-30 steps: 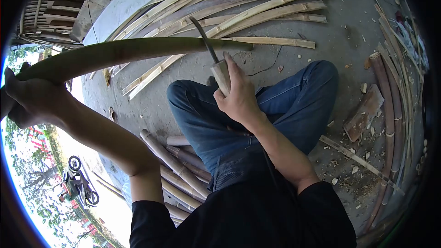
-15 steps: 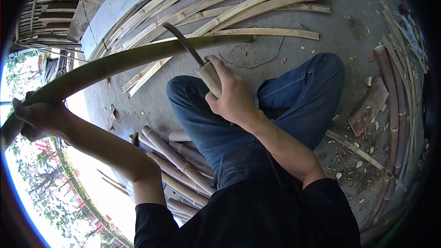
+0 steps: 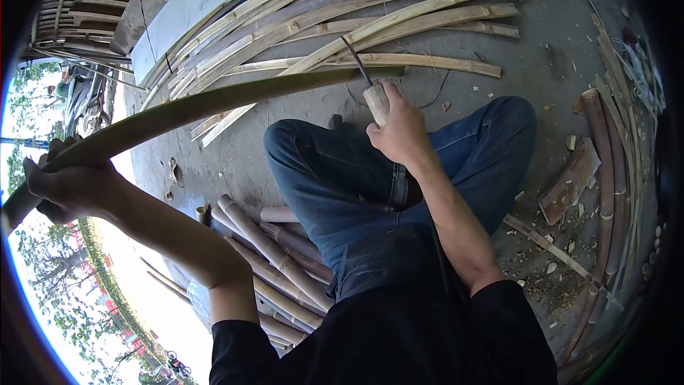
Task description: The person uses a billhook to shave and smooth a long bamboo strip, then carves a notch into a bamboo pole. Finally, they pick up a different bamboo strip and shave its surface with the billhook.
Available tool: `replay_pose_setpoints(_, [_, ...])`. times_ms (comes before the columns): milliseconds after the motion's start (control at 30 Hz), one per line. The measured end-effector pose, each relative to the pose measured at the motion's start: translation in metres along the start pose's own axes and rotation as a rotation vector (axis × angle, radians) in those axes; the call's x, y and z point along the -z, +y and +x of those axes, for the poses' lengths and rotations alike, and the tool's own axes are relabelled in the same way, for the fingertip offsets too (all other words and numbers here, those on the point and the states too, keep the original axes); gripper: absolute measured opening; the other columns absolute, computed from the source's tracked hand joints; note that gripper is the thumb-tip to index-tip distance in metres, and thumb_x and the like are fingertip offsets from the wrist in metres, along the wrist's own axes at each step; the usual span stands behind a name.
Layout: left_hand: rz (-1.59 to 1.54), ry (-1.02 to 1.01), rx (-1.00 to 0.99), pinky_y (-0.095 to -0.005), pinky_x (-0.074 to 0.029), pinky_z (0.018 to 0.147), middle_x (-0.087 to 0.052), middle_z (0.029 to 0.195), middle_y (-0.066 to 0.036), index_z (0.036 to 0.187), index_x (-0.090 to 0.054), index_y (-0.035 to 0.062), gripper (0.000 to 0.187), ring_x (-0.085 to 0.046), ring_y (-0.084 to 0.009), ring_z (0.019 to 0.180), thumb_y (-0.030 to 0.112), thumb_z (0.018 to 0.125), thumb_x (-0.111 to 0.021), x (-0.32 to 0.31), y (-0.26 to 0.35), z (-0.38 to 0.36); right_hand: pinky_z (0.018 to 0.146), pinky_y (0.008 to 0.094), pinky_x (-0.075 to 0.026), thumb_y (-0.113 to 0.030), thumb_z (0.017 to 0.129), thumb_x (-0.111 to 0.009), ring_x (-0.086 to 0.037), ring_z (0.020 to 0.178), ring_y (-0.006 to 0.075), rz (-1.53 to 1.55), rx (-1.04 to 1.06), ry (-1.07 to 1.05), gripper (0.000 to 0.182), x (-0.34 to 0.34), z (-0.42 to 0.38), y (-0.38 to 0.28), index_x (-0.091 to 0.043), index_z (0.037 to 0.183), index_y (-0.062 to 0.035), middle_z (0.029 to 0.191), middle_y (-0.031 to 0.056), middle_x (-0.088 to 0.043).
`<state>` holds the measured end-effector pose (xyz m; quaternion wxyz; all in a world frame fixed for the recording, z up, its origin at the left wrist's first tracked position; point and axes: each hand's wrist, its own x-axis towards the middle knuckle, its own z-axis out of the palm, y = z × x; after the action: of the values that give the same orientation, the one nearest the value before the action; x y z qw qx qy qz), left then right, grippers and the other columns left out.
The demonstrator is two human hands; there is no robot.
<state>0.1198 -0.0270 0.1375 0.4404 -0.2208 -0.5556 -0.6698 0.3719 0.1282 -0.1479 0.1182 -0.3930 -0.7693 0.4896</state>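
Green bamboo: long curved green bamboo pole (image 3: 214, 103), raised across the knees.
Left hand (image 3: 68, 185): clenched round the pole's near end.
Right hand (image 3: 402, 132): fist closed on pale-handled curved knife (image 3: 370, 89), blade touching the pole's far end.

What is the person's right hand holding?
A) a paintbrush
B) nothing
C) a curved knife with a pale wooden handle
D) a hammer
C: the right hand grips a curved knife with a pale wooden handle, its dark blade meeting the long green bamboo strip that the left hand holds.
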Motion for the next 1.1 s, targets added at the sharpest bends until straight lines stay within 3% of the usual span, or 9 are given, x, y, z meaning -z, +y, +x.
replay_pose_setpoints(100, [-0.001, -0.024, 0.0, -0.0361, -0.061, 0.056, -0.063, 0.069, -0.018, 0.097, -0.052, -0.0105, 0.031, -0.065, -0.0261, 0.057, 0.017, 0.088, -0.062, -0.008, -0.008, 0.008, 0.087, 0.0511, -0.055, -0.005, 0.07, -0.075, -0.067, 0.092, 0.0475, 0.258, 0.408, 0.087, 0.08, -0.01, -0.045, -0.051, -0.041, 0.143, -0.002, 0.104, 0.0312, -0.065])
replay_pose_setpoints(200, [0.075, -0.096, -0.007, -0.0368, -0.06, 0.055, -0.062, 0.068, -0.017, 0.097, -0.052, -0.0105, 0.03, -0.065, -0.0268, 0.057, 0.017, 0.088, -0.06, -0.009, -0.009, 0.012, 0.083, 0.0518, -0.055, -0.007, 0.071, -0.076, -0.067, 0.087, 0.0473, 0.206, 0.311, 0.155, 0.078, -0.019, -0.024, -0.028, -0.042, 0.141, -0.0002, 0.101, 0.0295, -0.066])
replay_pose_setpoints(267, [-0.093, -0.109, 0.002, -0.0374, -0.059, 0.055, -0.061, 0.068, -0.017, 0.098, -0.052, -0.0108, 0.031, -0.064, -0.0267, 0.056, 0.018, 0.089, -0.059, -0.001, -0.028, 0.025, 0.084, 0.0504, -0.055, -0.008, 0.071, -0.076, -0.068, 0.084, 0.0464, 0.034, 0.014, 0.096, 0.077, -0.024, 0.01, 0.036, -0.044, 0.141, 0.0006, 0.089, 0.0255, -0.069])
replay_pose_setpoints(333, [-0.184, -0.078, 0.044, -0.0383, -0.059, 0.055, -0.06, 0.069, -0.017, 0.099, -0.051, -0.0101, 0.032, -0.063, -0.0262, 0.057, 0.019, 0.089, -0.061, 0.0, -0.045, 0.031, 0.084, 0.0484, -0.055, -0.005, 0.071, -0.074, -0.067, 0.094, 0.0466, 0.06, -0.018, 0.095, 0.079, -0.023, 0.008, 0.048, -0.042, 0.143, -0.0042, 0.1, 0.0294, -0.067])
replay_pose_setpoints(467, [0.015, -0.047, 0.091, -0.0384, -0.06, 0.059, -0.063, 0.076, -0.019, 0.103, -0.053, -0.0138, 0.037, -0.066, -0.0263, 0.065, 0.017, 0.087, -0.066, -0.011, -0.048, 0.027, 0.084, 0.0509, -0.054, -0.004, 0.069, -0.075, -0.065, 0.096, 0.047, 0.267, 0.357, 0.212, 0.083, -0.063, -0.025, -0.014, -0.039, 0.145, -0.0047, 0.106, 0.028, -0.064])
replay_pose_setpoints(667, [0.286, -0.02, 0.037, -0.0398, -0.062, 0.07, -0.067, 0.098, -0.025, 0.096, -0.062, -0.0166, 0.044, -0.069, -0.0285, 0.079, 0.026, 0.088, -0.069, 0.002, -0.056, 0.012, 0.085, 0.0499, -0.054, -0.007, 0.072, -0.076, -0.066, 0.098, 0.0464, 0.098, -0.145, 0.177, 0.083, -0.083, 0.037, 0.08, -0.037, 0.146, -0.0028, 0.109, 0.0292, -0.065])
replay_pose_setpoints(800, [0.177, -0.01, 0.123, -0.0391, -0.062, 0.065, -0.066, 0.09, -0.021, 0.096, -0.06, -0.0135, 0.037, -0.068, -0.0276, 0.076, 0.02, 0.086, -0.073, 0.02, -0.069, 0.022, 0.088, 0.0516, -0.053, -0.008, 0.072, -0.077, -0.065, 0.098, 0.0454, 0.181, 0.261, 0.154, 0.086, -0.095, 0.002, 0.038, -0.036, 0.147, -0.0056, 0.11, 0.0279, -0.062])
replay_pose_setpoints(933, [0.125, 0.003, 0.071, -0.0396, -0.062, 0.065, -0.066, 0.088, -0.02, 0.096, -0.059, -0.0141, 0.04, -0.068, -0.0278, 0.074, 0.021, 0.085, -0.074, 0.029, -0.081, 0.03, 0.08, 0.0507, -0.056, -0.013, 0.072, -0.076, -0.068, 0.087, 0.0468, 0.003, -0.208, 0.18, 0.08, -0.082, 0.048, 0.104, -0.04, 0.144, -0.0059, 0.096, 0.0256, -0.07])
replay_pose_setpoints(1100, [0.203, -0.032, 0.126, -0.0388, -0.063, 0.065, -0.066, 0.084, -0.02, 0.093, -0.058, -0.0169, 0.041, -0.068, -0.0278, 0.07, 0.021, 0.087, -0.071, 0.028, -0.087, 0.031, 0.085, 0.0479, -0.054, -0.008, 0.071, -0.077, -0.066, 0.094, 0.0459, 0.161, 0.297, 0.205, 0.08, -0.087, 0.013, 0.049, -0.041, 0.143, -0.0088, 0.099, 0.0254, -0.067])
